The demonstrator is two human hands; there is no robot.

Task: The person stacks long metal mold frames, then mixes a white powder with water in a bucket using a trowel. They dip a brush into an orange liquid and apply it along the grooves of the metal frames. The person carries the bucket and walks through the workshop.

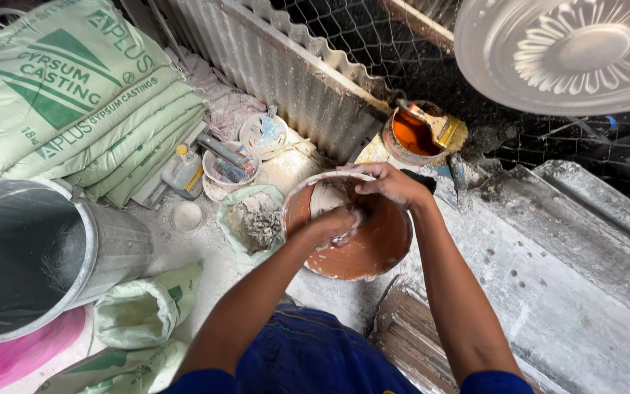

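At frame centre, the left hand [333, 225] curls its fingers inside the orange bowl [380, 252] while the right hand [388, 182] clamps the rim, best kept steady.

The single head camera looked steeply down, close over the orange bowl [351, 241], sacks [74, 102] at ten o'clock.

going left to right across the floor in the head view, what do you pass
metal bucket → small plastic bottle → open bag of plaster lumps → orange bowl with both hands in it → rusty pot of orange liquid with a brush → dusty metal sheet
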